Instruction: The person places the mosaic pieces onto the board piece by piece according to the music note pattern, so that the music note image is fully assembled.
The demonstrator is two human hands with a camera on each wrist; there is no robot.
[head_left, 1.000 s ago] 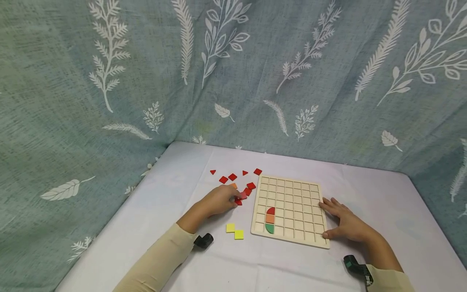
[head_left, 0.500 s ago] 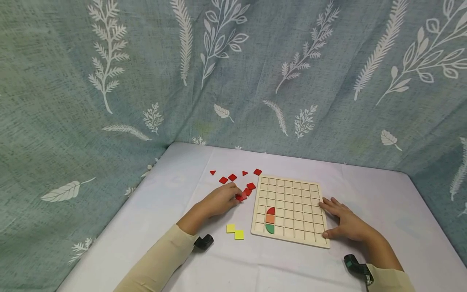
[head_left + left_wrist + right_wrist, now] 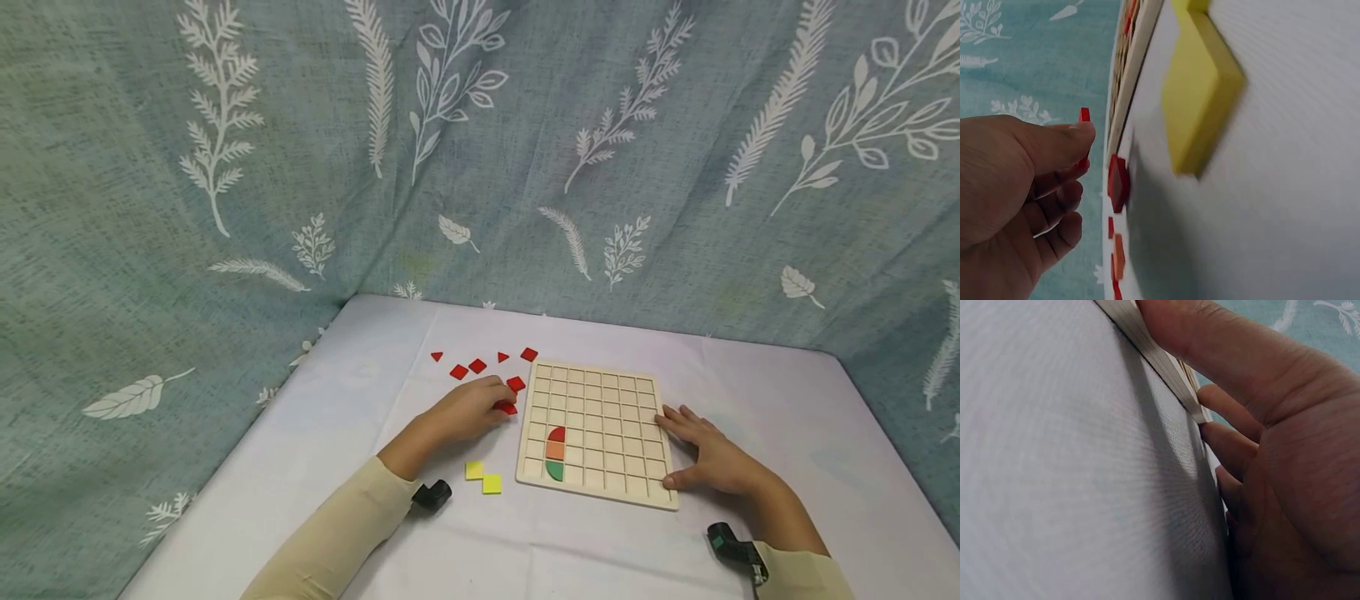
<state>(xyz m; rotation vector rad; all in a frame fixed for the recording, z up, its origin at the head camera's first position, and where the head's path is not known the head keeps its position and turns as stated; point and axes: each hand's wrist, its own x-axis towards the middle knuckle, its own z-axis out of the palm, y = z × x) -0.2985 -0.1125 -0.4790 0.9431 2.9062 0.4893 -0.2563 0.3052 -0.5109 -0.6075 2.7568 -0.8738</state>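
Between thumb and fingers, my left hand (image 3: 472, 408) pinches a small flat red tile (image 3: 1085, 115), held edge-on in the left wrist view and raised off the table. Its exact shape is hard to tell. The hand is just left of a wooden grid board (image 3: 615, 433). A red quarter-round tile (image 3: 557, 434), an orange tile (image 3: 555, 451) and a green quarter-round tile (image 3: 555, 471) lie in one column of that board. On the board's right edge rests my right hand (image 3: 708, 458), fingers spread, thumb touching near the front corner.
Several red tiles (image 3: 477, 366) are scattered behind my left hand, left of the board. Two yellow square tiles (image 3: 491, 484) lie on the white tablecloth (image 3: 480, 550) in front of it. A leaf-patterned curtain (image 3: 480, 167) hangs behind the table.
My left hand moves right, closer to the board, with a red tile now in its pinch; it previously reached into the red tiles. The right hand stays in place.
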